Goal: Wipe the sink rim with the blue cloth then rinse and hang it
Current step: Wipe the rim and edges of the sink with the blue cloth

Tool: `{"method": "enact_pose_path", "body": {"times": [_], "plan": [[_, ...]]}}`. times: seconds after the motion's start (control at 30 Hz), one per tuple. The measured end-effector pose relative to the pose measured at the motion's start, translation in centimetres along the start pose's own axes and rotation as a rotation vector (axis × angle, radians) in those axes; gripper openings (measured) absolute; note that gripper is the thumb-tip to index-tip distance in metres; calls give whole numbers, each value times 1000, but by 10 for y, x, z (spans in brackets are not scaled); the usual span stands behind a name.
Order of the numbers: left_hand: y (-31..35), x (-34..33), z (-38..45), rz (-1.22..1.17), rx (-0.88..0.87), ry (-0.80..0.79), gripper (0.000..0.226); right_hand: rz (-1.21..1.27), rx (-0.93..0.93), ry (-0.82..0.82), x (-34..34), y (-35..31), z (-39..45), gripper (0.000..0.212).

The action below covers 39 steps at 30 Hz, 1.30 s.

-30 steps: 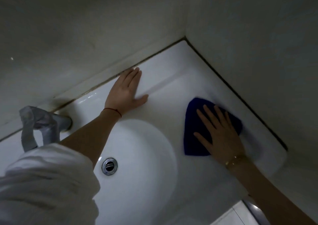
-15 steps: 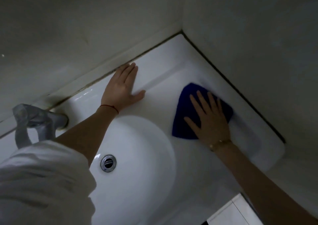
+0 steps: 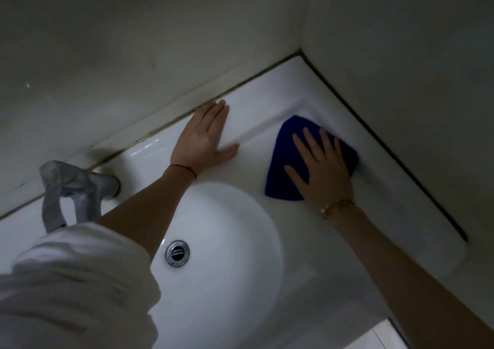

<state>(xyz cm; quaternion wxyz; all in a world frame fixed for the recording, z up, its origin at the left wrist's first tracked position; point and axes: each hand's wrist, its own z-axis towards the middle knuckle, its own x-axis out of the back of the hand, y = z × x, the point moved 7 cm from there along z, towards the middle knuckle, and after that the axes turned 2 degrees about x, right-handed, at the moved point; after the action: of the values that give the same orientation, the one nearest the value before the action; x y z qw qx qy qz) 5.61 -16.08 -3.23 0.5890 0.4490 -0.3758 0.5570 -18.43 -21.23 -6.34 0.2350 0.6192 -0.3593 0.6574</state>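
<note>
While flat on the blue cloth (sink rim corner), right hand; left hand splayed alongside.

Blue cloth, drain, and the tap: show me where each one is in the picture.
blue cloth (image 3: 283,159): head view, on its bare left part beside the right hand's fingers.
drain (image 3: 177,253): head view, on the middle of the metal stopper in the basin.
tap (image 3: 107,185): head view, on its base at the sink rim.

A bathroom: a white basin with drain set into a wall corner.
</note>
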Motion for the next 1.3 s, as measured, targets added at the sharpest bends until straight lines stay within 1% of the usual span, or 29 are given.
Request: {"method": "enact_pose_path", "body": {"times": [0.07,0.1,0.2,0.27,0.3,0.37,0.43,0.5,0.57,0.63,0.7,0.77,0.83,0.9,0.97,1.03,1.1,1.13,1.2,1.27,1.3], "plan": [[-1,-1,0,1,0,-4,77,-17,-63,2,-5,-20,16,69],[-1,-1,0,3,-1,-3,77,-9,-40,-9,-8,-34,18,69],[-1,-2,0,2,3,-3,77,32,179,-52,-17,-66,-1,64],[-2,-2,-1,4,11,-7,77,69,285,-56,-18,-64,-19,61],[-2,-2,-1,3,11,-11,77,79,304,-50,-16,-56,-24,60],[-2,-2,-1,-7,7,-17,77,52,256,-24,-11,-29,-21,60],[-2,-1,0,-11,4,-21,77,26,140,4,-4,-5,-3,61],[-1,-2,0,-9,8,-33,77,15,31,26,0,-3,16,63],[-2,-2,0,-4,12,-41,78,-1,-16,15,-4,-19,27,65],[-2,-3,0,-4,16,-48,78,-1,74,-20,-9,-39,21,65],[-2,-3,0,-6,18,-46,78,34,248,-50,-15,-55,-2,63],[-2,-3,0,-3,19,-49,78,83,376,-71,-18,-56,-28,61],[-2,-2,0,-4,13,-45,77,92,411,-68,-16,-41,-36,60],[-2,0,1,-3,10,-38,76,81,321,-32,-10,-17,-24,58],[-1,0,0,-3,6,-29,76,76,170,11,-1,2,-2,58],[0,0,1,0,-1,-25,76,49,49,44,1,-3,15,60],[0,0,1,5,-2,-30,76,46,6,31,-4,-21,21,61],[0,-1,0,6,1,-37,76,57,39,15,-7,-32,19,60],[-1,-2,0,1,12,-56,78,71,198,-30,-12,-50,2,58],[-2,-3,0,-11,23,-59,78,89,348,-68,-16,-53,-21,57],[-2,-2,0,-14,23,-54,78,98,382,-78,-15,-48,-29,56]]}}
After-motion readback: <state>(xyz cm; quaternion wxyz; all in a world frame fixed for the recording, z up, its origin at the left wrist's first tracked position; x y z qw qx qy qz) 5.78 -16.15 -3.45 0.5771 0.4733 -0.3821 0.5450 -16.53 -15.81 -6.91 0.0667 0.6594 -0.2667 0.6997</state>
